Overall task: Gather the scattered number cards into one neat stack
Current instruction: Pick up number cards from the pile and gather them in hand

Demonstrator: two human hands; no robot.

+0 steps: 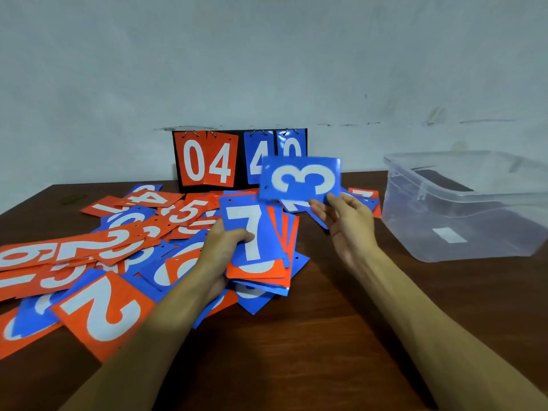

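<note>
Two hands work over one brown wooden table (326, 336), and the one flip scoreboard (240, 160) standing at its far edge serves as the landmark. The scoreboard carries four hanging flaps: two orange ones reading "04" on its left half and two blue ones reading "40" on its right half.

Directly in front of the scoreboard, the left hand (225, 247) grips one uneven stack of cards (261, 271), thumb curled across the top card. That top card is blue and reads "7" (252, 221). Orange and blue edges fan out beneath it, too overlapped to count.

In front of the scoreboard's blue half, the right hand (344, 221) pinches a single blue card (301, 179) by its lower edge, between thumb and fingers. This card is lifted off the table, turned sideways and slightly blurred, and reads "3"; in this view it covers the lower part of the blue "40".

The loose number cards (89, 256) spread in front of the scoreboard and mostly to its left, in orange and blue. They lie on one another, so an exact count cannot be made. Legible among them are an orange "2" (100, 310) lying nearest the person, an orange "5" (189, 213) and an orange "4" (148, 198) close to the scoreboard's foot. A few more card corners show in front of its right end, beyond the right hand.

To the right of the scoreboard sits one clear plastic box (462, 209) with one white patch (449, 235) on it; no writing can be read there.
</note>
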